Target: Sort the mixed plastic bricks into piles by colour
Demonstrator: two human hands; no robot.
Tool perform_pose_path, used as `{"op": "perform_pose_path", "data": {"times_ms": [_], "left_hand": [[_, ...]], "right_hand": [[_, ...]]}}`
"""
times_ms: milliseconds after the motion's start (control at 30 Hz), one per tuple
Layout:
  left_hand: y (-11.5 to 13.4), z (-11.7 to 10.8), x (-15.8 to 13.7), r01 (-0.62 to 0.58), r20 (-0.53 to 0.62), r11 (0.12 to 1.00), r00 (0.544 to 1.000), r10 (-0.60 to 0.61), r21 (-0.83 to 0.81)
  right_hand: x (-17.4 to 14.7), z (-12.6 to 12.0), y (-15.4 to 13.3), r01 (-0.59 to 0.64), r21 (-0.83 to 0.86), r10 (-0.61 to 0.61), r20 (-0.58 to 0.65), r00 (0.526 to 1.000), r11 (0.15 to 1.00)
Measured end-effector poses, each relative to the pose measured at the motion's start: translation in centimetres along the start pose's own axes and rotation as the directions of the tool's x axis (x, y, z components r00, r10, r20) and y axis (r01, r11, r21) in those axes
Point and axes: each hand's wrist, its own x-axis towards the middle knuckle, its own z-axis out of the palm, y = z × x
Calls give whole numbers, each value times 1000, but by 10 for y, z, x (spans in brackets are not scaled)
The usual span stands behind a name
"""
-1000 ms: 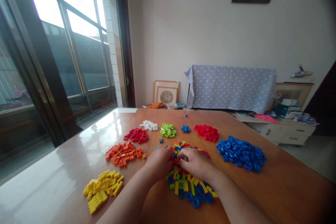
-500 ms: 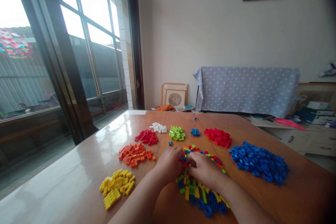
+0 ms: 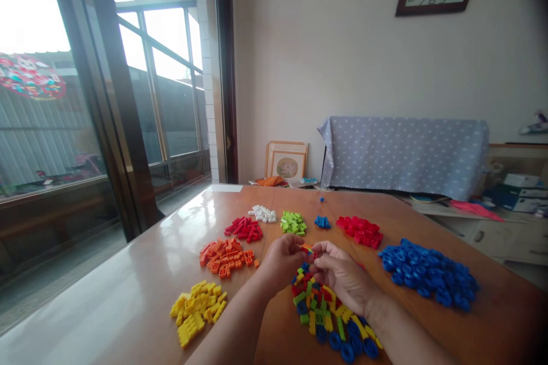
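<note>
Over the mixed pile of toy building bricks, my left hand and my right hand face each other, fingertips almost meeting. My right thumb and fingers are pinched round a small red brick. The fingers of my left hand are curled closed, and what they hold is hidden from me. Red, green, yellow and orange bricks and blue rings lie in the pile below, partly covered by my right hand and forearm.
Sorted heaps surround the pile: yellow bricks, orange bricks, dark red bricks, white bricks, lime bricks, blue bricks, red bricks and blue rings. They share the brown table.
Both hands have come up out of the pile, and the right one has turned so that its pinching fingers show. The view has tilted slightly upward.
</note>
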Motion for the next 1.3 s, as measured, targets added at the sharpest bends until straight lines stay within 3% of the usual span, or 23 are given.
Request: {"op": "perform_pose_path", "data": {"times_ms": [233, 467, 600, 767, 867, 967, 1033, 1167, 1300], "left_hand": [[6, -1, -3, 11, 27, 998, 1000, -9, -61], [7, -3, -6, -12, 1, 998, 1000, 12, -55], [14, -15, -4, 11, -179, 988, 983, -39, -156], [13, -38, 3, 47, -452, 938, 867, -209, -344], [9, -42, 7, 66, -503, 898, 810, -302, -434], [9, -43, 11, 52, -520, 889, 795, -313, -455], [12, -49, 12, 6, -573, 878, 756, -318, -479], [20, -84, 9, -139, -743, 860, 583, -329, -490], [24, -118, 2, -172, -817, 856, 434, -379, -488]], "right_hand": [[9, -1, 4, -72, 56, 71, 24, 997, 996], [15, 4, 1, -31, -73, 33, 29, 999, 997], [25, 11, -6, -27, -120, 26, -17, 1000, 992], [47, 26, -4, -53, -86, 46, -81, 996, 995], [61, 39, 4, -84, -53, 80, -75, 994, 995], [74, 51, 10, -117, -63, 111, -93, 989, 991], [83, 58, 11, -132, -88, 121, -115, 986, 987], [102, 72, 13, -158, -132, 140, -137, 981, 979], [124, 91, 18, -187, -189, 163, -139, 977, 964]]}}
